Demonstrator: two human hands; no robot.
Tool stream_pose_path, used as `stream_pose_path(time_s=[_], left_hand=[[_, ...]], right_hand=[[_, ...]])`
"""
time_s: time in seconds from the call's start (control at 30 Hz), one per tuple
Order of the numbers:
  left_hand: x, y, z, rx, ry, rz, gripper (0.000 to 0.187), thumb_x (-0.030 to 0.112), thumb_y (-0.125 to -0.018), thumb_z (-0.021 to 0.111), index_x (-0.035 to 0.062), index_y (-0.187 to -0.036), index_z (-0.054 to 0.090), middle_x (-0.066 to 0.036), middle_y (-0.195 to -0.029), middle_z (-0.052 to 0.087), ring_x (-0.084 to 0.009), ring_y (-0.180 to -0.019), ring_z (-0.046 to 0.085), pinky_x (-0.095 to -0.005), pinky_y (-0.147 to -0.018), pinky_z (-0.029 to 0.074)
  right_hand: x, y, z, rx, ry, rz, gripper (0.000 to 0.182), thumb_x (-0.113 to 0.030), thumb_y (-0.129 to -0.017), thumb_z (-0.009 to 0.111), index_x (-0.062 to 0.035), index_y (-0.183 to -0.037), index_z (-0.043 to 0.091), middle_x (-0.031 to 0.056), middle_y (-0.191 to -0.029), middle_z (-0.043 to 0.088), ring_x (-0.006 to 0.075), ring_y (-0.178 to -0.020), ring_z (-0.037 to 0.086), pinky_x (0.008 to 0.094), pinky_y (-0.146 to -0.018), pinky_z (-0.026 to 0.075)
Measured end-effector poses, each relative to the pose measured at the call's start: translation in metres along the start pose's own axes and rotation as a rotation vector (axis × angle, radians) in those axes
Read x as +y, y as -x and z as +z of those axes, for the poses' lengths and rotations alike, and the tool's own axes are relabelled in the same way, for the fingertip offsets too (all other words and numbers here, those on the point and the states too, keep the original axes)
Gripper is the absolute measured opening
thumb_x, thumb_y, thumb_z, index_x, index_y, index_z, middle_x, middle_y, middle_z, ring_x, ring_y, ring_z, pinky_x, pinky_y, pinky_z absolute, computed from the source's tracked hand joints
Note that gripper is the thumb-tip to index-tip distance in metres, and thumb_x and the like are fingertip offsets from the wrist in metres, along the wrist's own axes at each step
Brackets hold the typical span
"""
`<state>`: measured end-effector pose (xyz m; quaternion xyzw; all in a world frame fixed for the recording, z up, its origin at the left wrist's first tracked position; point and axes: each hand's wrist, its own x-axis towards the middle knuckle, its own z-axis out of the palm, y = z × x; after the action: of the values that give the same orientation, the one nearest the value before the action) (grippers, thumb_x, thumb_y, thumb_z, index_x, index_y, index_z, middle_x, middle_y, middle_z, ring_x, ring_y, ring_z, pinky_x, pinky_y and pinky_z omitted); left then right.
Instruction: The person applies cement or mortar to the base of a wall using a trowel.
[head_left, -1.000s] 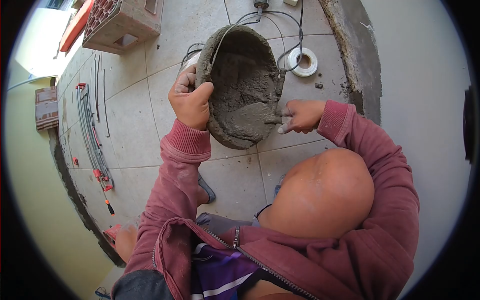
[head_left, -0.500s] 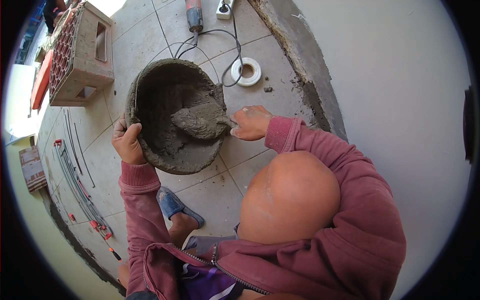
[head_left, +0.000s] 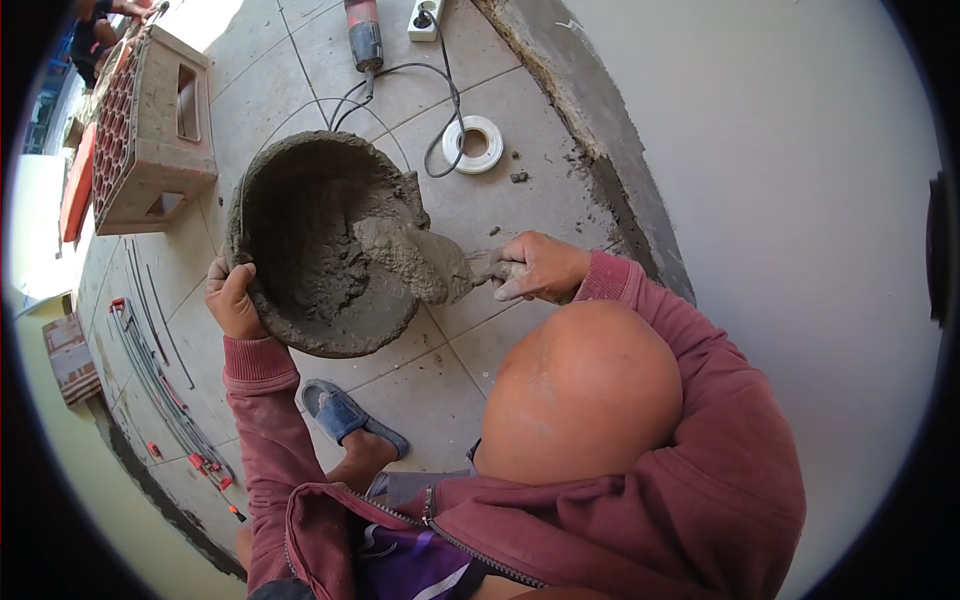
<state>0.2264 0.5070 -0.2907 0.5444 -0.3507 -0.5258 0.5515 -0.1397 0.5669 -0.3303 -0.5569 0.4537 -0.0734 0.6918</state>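
A trowel [head_left: 458, 274] is now sliding partly past the bucket [head_left: 335, 345] rim at centre frame, bringing out mortar [head_left: 395, 250], the right hand [head_left: 540, 266] wrapping closed fingers round its handle, the left hand [head_left: 234, 300] clasping the left rim.

Tilted bucket [head_left: 272, 225], grey mortar [head_left: 372, 312], heaped trowel [head_left: 448, 272]

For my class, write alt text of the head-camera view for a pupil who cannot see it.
Someone's right hand holds a trowel heaped with grey mix at one side of a tilted bucket, while the left hand grips its opposite side. On the tiled floor beyond are a crate, a white roll and a corded tool.
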Motion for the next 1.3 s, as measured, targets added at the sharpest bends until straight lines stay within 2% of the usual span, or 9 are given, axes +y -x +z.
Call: stream_pose_path(time_s=[0.1, 0.17, 0.23, 0.37, 0.47, 0.57, 0.73, 0.93, 1.3], left_hand=[[-0.001, -0.005, -0.009, -0.002, -0.019, -0.003, 0.021, -0.005, -0.068, 0.044, -0.0052, -0.088, 0.052, -0.008, -0.082, 0.058, -0.013, -0.07, 0.055, -0.0236, -0.068, 0.045], [-0.005, -0.008, -0.02, -0.032, -0.046, 0.026, 0.022, -0.005, -0.069, 0.045, -0.0055, -0.09, 0.052, -0.008, -0.083, 0.058, -0.0127, -0.071, 0.055, -0.0231, -0.07, 0.044], [0.0, -0.005, -0.009, -0.023, -0.043, 0.035, 0.022, -0.005, -0.069, 0.044, -0.0054, -0.089, 0.052, -0.008, -0.083, 0.058, -0.0125, -0.072, 0.054, -0.0229, -0.07, 0.044], [-0.003, -0.005, -0.009, -0.053, -0.052, 0.014, 0.021, -0.005, -0.069, 0.045, -0.0053, -0.089, 0.052, -0.008, -0.083, 0.058, -0.0125, -0.072, 0.054, -0.0227, -0.07, 0.043], [0.006, 0.0, 0.018, -0.03, -0.029, 0.027, 0.013, -0.003, -0.071, 0.045, -0.0012, -0.082, 0.052, -0.006, -0.078, 0.057, -0.0113, -0.067, 0.053, -0.0223, -0.069, 0.043], [0.002, -0.002, 0.009, -0.039, -0.079, 0.019, 0.013, -0.003, -0.07, 0.045, -0.0011, -0.082, 0.052, -0.006, -0.078, 0.057, -0.0122, -0.068, 0.053, -0.023, -0.069, 0.043], [0.002, -0.003, 0.003, -0.017, -0.092, 0.031, 0.014, -0.003, -0.07, 0.044, -0.0005, -0.081, 0.051, -0.006, -0.079, 0.057, -0.0124, -0.069, 0.054, -0.0236, -0.07, 0.044], [0.003, -0.001, -0.004, -0.056, -0.069, -0.005, 0.016, -0.002, -0.069, 0.043, -0.0004, -0.083, 0.051, -0.007, -0.082, 0.057, -0.0139, -0.072, 0.055, -0.0251, -0.07, 0.045], [-0.011, -0.013, -0.037, -0.056, -0.042, 0.0, 0.017, -0.002, -0.07, 0.044, -0.0006, -0.084, 0.052, -0.008, -0.083, 0.058, -0.015, -0.072, 0.056, -0.0259, -0.071, 0.045]], right_hand=[[0.045, 0.03, -0.03, -0.032, -0.683, 0.076, 0.022, -0.019, -0.074, 0.059, 0.0024, -0.078, 0.051, 0.0069, -0.059, 0.051, 0.0138, -0.047, 0.05, 0.0261, -0.043, 0.041], [0.09, 0.05, -0.06, 0.324, -1.047, 0.154, 0.015, -0.016, -0.079, 0.053, -0.0011, -0.08, 0.05, 0.0053, -0.058, 0.05, 0.0115, -0.045, 0.048, 0.0234, -0.041, 0.04], [0.114, 0.076, -0.076, 0.27, -1.094, 0.209, 0.015, -0.016, -0.08, 0.05, -0.0017, -0.08, 0.05, 0.0046, -0.058, 0.048, 0.0106, -0.044, 0.047, 0.0244, -0.04, 0.04], [0.122, 0.093, -0.033, 0.161, -0.771, 0.283, 0.016, -0.018, -0.08, 0.05, -0.0022, -0.079, 0.05, 0.0047, -0.061, 0.049, 0.0111, -0.044, 0.047, 0.0258, -0.041, 0.041], [0.145, 0.069, -0.014, 0.682, -0.104, -0.234, 0.014, -0.017, -0.078, 0.052, -0.0027, -0.08, 0.05, 0.0067, -0.068, 0.054, 0.0112, -0.048, 0.049, 0.0253, -0.043, 0.041], [0.105, 0.064, -0.001, 0.507, -0.813, 0.111, 0.015, -0.015, -0.076, 0.054, -0.0018, -0.083, 0.052, 0.0063, -0.07, 0.055, 0.0101, -0.05, 0.049, 0.0243, -0.046, 0.041], [0.158, 0.033, -0.005, 0.878, 0.088, 0.023, 0.035, -0.022, -0.073, 0.06, 0.0022, -0.096, 0.048, 0.0102, -0.073, 0.055, 0.014, -0.056, 0.051, 0.0272, -0.051, 0.043], [0.178, 0.007, -0.017, 0.883, -0.142, 0.2, 0.052, -0.012, -0.073, 0.062, 0.0074, -0.113, 0.036, 0.0077, -0.067, 0.052, 0.0124, -0.048, 0.049, 0.0261, -0.039, 0.04], [0.152, -0.009, -0.051, 0.987, -0.273, 0.316, 0.022, -0.018, -0.074, 0.059, -0.0005, -0.08, 0.047, 0.0061, -0.061, 0.052, 0.0116, -0.043, 0.048, 0.0259, -0.037, 0.039]])
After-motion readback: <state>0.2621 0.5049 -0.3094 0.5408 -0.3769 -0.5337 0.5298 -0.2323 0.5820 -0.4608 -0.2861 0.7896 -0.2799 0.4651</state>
